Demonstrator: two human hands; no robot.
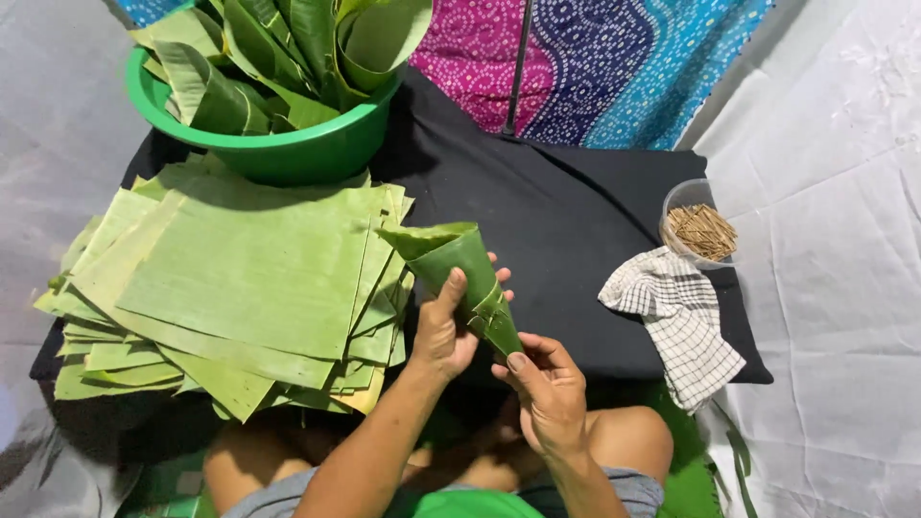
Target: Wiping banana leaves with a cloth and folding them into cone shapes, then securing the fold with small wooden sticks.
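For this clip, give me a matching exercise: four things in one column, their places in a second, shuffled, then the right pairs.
Things:
1. leaf cone
2. green basin
3. checked cloth
4. clear tub of small sticks

Places:
A. far right edge of the black cloth
B. held between the left hand and right hand
C. draped just in front of the tub
D. behind the stack of flat leaves, full of rolled leaves

Pairs: 1-B, 2-D, 3-C, 4-A

Both hands grip a rolled leaf cone (464, 278).
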